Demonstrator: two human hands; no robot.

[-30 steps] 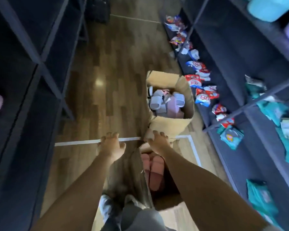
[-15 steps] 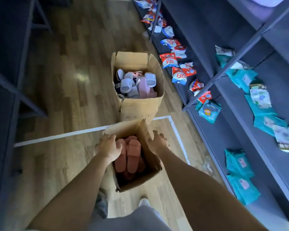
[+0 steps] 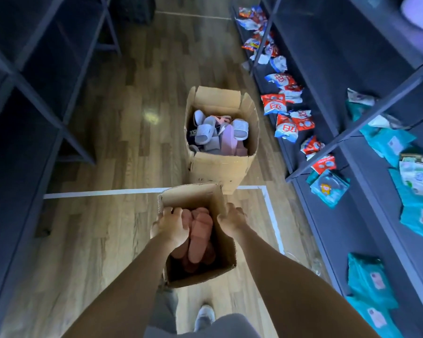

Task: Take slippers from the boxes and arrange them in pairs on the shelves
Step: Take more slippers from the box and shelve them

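Observation:
I hold a small open cardboard box [image 3: 224, 264] in front of me above the floor. My left hand [image 3: 170, 226] grips its left wall, fingers curled over the rim. My right hand [image 3: 232, 219] grips its right wall. Inside lie pink slippers [image 3: 200, 236], stacked lengthwise. Ahead on the floor stands a taller cardboard box [image 3: 220, 167] holding several white, grey and pink slippers [image 3: 217, 135]. Dark shelves run along the left side [image 3: 34, 93] and the right side [image 3: 352, 215].
The right shelves carry red-and-white packets [image 3: 286, 118] and teal packets [image 3: 371, 281]. White tape lines [image 3: 103, 192] mark the wooden floor. My grey-clad leg and a shoe [image 3: 204, 315] show below the box. A narrow aisle runs between the shelf rows.
The small box has come up from the floor into both hands, and its pink slippers are now in plain sight. My view has shifted, so the tall box sits farther ahead.

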